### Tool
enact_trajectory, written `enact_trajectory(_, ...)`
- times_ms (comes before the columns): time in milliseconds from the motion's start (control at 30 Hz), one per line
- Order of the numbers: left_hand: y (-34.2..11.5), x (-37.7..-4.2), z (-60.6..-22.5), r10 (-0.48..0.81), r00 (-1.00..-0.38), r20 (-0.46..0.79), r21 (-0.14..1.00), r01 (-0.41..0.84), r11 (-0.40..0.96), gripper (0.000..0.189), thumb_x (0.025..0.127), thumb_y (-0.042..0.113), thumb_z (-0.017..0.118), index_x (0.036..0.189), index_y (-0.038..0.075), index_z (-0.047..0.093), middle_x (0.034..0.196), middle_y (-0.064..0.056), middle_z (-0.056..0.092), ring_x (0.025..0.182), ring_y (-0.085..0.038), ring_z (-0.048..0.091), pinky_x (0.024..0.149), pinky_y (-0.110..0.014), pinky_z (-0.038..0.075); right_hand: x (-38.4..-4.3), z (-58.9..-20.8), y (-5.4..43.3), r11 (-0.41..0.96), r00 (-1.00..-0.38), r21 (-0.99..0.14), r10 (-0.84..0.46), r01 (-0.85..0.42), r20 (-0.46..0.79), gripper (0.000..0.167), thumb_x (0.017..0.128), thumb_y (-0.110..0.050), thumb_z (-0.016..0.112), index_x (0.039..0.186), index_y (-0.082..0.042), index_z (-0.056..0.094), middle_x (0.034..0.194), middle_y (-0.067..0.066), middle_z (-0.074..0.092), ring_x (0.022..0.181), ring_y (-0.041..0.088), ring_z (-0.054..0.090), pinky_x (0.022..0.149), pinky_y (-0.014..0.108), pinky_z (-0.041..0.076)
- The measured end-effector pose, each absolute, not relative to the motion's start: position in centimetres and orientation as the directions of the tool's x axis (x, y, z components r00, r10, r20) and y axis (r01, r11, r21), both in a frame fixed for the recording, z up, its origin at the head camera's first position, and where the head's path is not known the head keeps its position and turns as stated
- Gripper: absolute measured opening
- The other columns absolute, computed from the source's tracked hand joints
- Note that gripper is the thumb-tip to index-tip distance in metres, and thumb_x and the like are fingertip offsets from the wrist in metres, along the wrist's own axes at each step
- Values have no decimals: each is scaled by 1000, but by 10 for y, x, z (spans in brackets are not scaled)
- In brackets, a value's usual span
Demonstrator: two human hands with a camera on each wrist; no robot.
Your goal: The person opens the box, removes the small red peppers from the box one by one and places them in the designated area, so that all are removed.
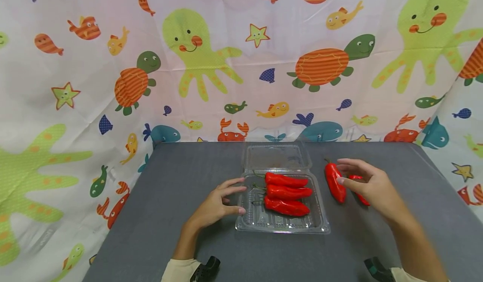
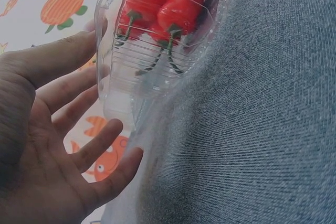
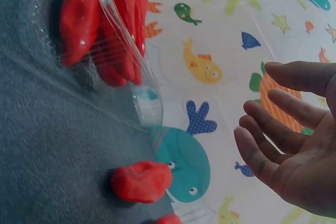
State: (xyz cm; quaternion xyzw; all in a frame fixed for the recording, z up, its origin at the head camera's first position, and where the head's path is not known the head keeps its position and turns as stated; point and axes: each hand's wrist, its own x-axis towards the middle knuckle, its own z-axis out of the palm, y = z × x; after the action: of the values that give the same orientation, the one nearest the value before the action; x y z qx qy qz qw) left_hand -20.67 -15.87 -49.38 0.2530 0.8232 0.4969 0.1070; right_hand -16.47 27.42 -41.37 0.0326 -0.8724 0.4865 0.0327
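A clear plastic clamshell box (image 1: 260, 222) lies with its lid (image 1: 277, 157) folded back. Inside it are three red peppers (image 1: 287, 207), side by side with stems to the left. My left hand (image 1: 215, 204) is at the box's left rim, fingers spread and loosely bent; the left wrist view shows the fingertips (image 2: 113, 127) by the plastic wall, and I cannot tell if they press it. Over to the right, my right hand (image 1: 371, 186) hovers by a loose red pepper (image 1: 333, 182) and a second pepper (image 1: 363, 199), partly hidden behind it. Its fingers (image 3: 262, 124) are apart and grip nothing.
The box and peppers are on a grey tabletop (image 1: 188, 168). Behind and to the left hangs a white curtain (image 1: 226, 34) printed with sea animals. Black wrist straps (image 1: 205, 269) show at the sleeves.
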Motion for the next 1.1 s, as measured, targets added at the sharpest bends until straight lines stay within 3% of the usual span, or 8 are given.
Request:
enact_trajectory(233,-160,-206,-493,518,-852,74,874,305,378,64,90,25,86,148,12,63,166,8,42,153,-26,38,107,-59,46,-167,-412,259,503,-995,-859,-74,-99,71,57,101,-33,74,152,-15,56,142,16,63,113,8,63,84,25,58)
enact_trajectory(433,-159,-206,-493,515,-855,68,872,302,386,64,90,29,86,148,15,64,166,10,42,153,-26,38,107,-57,46,-170,-415,243,486,-986,-861,-142,-149,91,57,99,-29,77,150,-12,57,142,18,64,122,35,65,85,22,58)
enact_trajectory(533,-159,-206,-494,515,-854,71,870,306,387,65,89,32,87,148,15,64,166,9,42,153,-27,38,107,-57,46,-172,-421,236,475,-980,-864,-174,-167,93,56,99,-27,77,149,-11,58,141,18,65,124,42,65,86,21,57)
enact_trajectory(800,-159,-206,-494,517,-853,72,869,308,387,66,90,31,86,148,13,63,167,8,42,154,-30,37,107,-57,46,-178,-441,219,397,-959,-901,-274,-176,67,58,96,-25,79,148,-6,58,143,19,64,124,45,66,86,29,61)
enact_trajectory(1100,-159,-205,-493,519,-852,75,869,311,384,66,90,30,86,149,13,63,167,7,41,154,-32,37,107,-58,46,-185,-452,203,433,-948,-882,-315,-185,44,55,95,-27,81,145,-13,62,144,10,67,131,39,64,97,41,60)
